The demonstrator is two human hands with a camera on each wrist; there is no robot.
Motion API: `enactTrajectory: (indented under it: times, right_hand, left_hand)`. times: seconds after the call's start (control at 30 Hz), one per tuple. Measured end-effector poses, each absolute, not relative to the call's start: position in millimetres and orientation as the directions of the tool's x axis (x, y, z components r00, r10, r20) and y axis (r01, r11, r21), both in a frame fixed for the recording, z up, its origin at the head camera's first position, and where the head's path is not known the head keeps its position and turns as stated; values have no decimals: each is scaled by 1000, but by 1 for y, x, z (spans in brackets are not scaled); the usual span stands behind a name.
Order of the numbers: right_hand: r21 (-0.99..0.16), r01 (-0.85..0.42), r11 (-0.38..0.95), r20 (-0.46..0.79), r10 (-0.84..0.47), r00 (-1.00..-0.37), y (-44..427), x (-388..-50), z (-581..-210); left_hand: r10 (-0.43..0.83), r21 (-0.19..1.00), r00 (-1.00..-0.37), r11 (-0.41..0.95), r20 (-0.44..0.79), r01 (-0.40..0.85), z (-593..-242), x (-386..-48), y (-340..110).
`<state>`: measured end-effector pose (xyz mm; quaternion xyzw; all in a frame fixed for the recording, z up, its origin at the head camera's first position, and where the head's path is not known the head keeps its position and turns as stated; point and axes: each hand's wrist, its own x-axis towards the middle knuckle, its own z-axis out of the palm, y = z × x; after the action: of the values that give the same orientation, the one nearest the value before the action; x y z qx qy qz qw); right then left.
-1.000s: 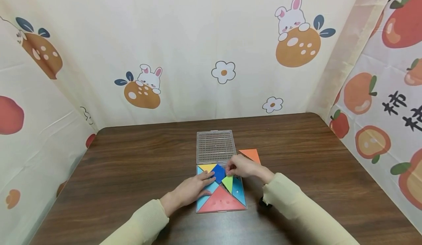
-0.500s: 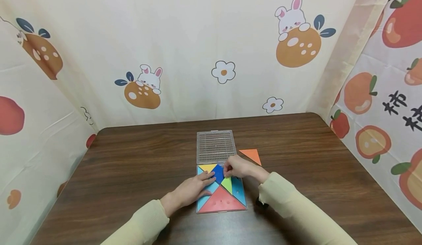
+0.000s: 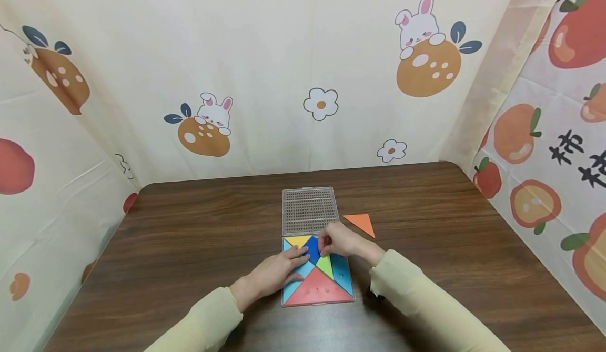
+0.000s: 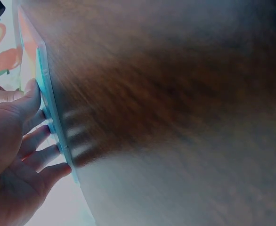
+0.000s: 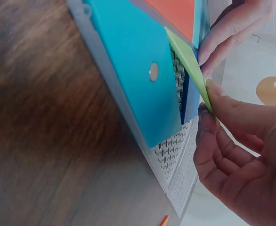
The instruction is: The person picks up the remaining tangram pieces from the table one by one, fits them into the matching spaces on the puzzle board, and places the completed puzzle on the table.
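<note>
A tangram set lies in a clear plastic case (image 3: pixel 326 304) at the table's middle. My right hand (image 3: pixel 342 239) pinches a lime green triangle (image 5: pixel 189 59) by one corner between thumb and fingertips. In the right wrist view the triangle is tilted, its held corner raised over the case's studded base, beside a light blue piece (image 5: pixel 128 70). My left hand (image 3: pixel 273 273) rests with extended fingers over the case's left side, touching the dark blue square (image 3: pixel 311 245) and light blue pieces. A large red triangle (image 3: pixel 318 288) fills the near side; a yellow triangle (image 3: pixel 295 240) is at the far left.
The case's open studded lid (image 3: pixel 310 212) lies flat behind the base. To its right an orange triangle (image 3: pixel 363 224) lies loose on the dark wood table (image 3: pixel 203 220). Printed curtains (image 3: pixel 274 68) stand behind the table and along its sides.
My right hand has moved slightly left with the green triangle, bringing it closer to the blue square and the red triangle. My left hand has stayed in place.
</note>
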<state>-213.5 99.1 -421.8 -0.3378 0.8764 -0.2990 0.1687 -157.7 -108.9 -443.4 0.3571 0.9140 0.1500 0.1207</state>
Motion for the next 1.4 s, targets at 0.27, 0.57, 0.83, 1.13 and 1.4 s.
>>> enactTrajectory:
  times: [0.27, 0.57, 0.83, 1.13, 1.4]
  right_hand:
    - [-640, -469, 608, -70, -654, -753, 99, -212, -424]
    - [-626, -424, 655, -93, -602, -793, 100, -211, -424]
    - [-622, -401, 673, -92, -571, -816, 99, -208, -422]
    - [-605, -391, 693, -78, -541, -837, 99, -204, -425]
    - [-588, -400, 703, -72, -538, -840, 99, -200, -428]
  left_hand:
    - [686, 362, -718, 703, -119, 612, -443, -157, -109]
    - [686, 368, -717, 703, -124, 609, -442, -159, -109]
    - [681, 371, -721, 708, -132, 601, -441, -159, -109]
    - [683, 361, -719, 707, -126, 608, -441, -159, -109]
    - [699, 333, -707, 696, -109, 636, -440, -158, -108]
